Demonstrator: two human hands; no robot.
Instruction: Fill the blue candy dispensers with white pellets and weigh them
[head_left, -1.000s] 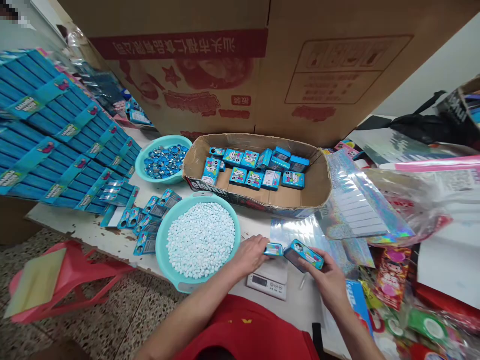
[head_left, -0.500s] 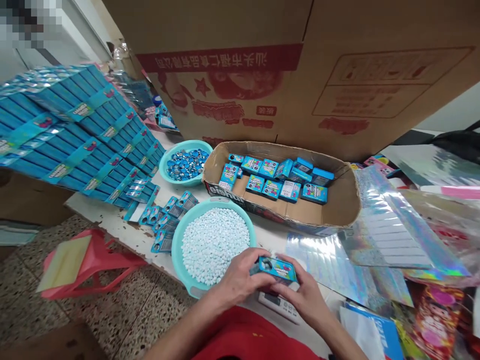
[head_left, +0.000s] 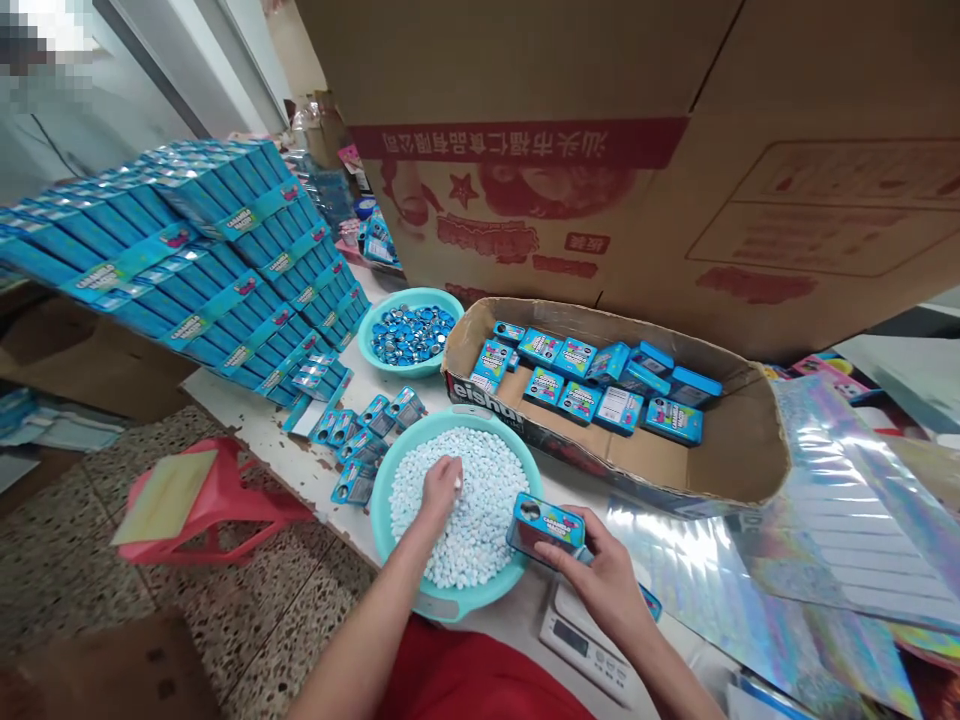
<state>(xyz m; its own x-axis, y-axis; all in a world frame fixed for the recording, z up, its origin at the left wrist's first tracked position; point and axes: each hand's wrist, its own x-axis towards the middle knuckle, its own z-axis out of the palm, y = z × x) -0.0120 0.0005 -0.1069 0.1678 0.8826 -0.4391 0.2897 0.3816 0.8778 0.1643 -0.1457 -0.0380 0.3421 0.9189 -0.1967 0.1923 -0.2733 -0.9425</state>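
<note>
My left hand [head_left: 442,487] dips into the teal bowl [head_left: 381,500], fingers closed in a pinch with a small white candy showing at the fingertips. Small white candies [head_left: 480,500] fill much of that bowl. My right hand [head_left: 604,570] grips a blue candy tin [head_left: 550,528] beside the bowl's right rim, thumb on the front and fingers behind. The tin has a dark round hole in its top. Under my right forearm is a white digital scale [head_left: 585,645], and the end of another blue tin [head_left: 650,602] shows past the wrist.
An open cardboard tray [head_left: 720,470] holds several blue tins. A smaller teal bowl [head_left: 365,335] contains blue and silver round caps. Several tins [head_left: 360,445] lie left of the candies, near stacked blue packs [head_left: 225,270]. A big carton [head_left: 570,210] stands behind; a red stool [head_left: 217,500] is left.
My left hand has let go of the tin and moved left into the candies. My right hand keeps the tin alone, uncovering the scale. The view has shifted left.
</note>
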